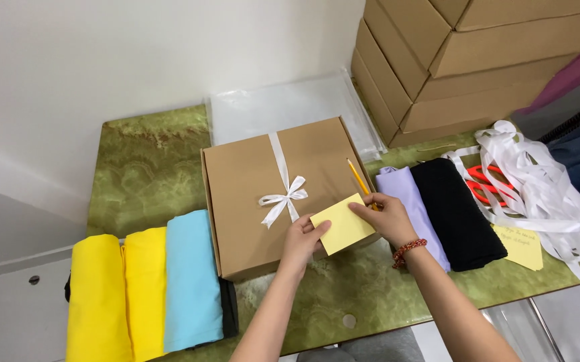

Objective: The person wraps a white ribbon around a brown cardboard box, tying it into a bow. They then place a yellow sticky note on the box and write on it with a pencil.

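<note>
scissors (481, 184) under ribbon, note writing illegible

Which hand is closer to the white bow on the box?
Left. The left hand is just below the white bow on the brown box; the right hand, with the pencil, is farther right.

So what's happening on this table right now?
A person holds a yellow paper note with both hands over a brown cardboard box tied with a white ribbon bow. The left hand grips the note's lower left edge; the right hand pinches its right edge and also holds a yellow pencil. Folded yellow and light blue cloths lie left of the box, lilac and black ones to its right, beside loose white ribbon.
</note>
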